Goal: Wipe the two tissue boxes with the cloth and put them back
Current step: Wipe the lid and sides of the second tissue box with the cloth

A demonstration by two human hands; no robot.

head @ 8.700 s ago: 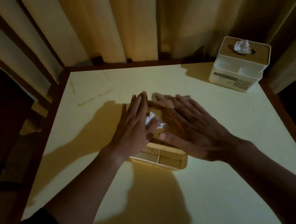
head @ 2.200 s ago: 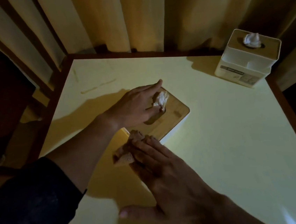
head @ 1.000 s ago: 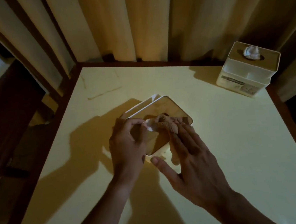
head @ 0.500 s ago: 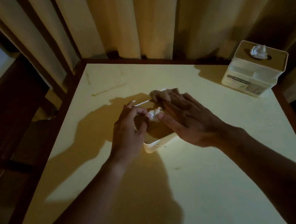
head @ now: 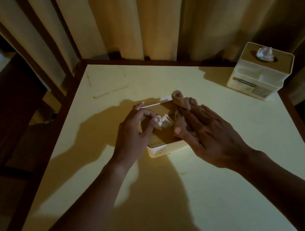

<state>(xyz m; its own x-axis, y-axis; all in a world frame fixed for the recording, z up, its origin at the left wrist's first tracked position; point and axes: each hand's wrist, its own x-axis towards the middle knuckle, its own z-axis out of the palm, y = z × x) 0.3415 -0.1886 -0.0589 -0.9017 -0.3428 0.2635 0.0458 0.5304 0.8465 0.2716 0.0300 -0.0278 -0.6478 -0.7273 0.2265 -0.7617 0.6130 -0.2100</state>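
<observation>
A flat white tissue box with a wooden lid [head: 162, 149] lies in the middle of the table, a white tissue [head: 163, 119] sticking out of its slot. My left hand [head: 134, 136] grips the box's left side, fingers curled over the lid beside the tissue. My right hand [head: 209, 133] presses a brown cloth [head: 182, 102] flat onto the lid's right half with straight fingers; the cloth bunches out past my fingertips. A second, taller white tissue box [head: 260, 71] with a wooden top stands at the table's far right corner.
The pale table [head: 222, 192] has a dark wooden rim and stands against hanging curtains [head: 147, 21]. Faint marks show on its far left part. A dark gap and furniture lie to the left.
In the last second my right hand slid the cloth across the lid toward its right and far side. My left hand kept its hold on the box.
</observation>
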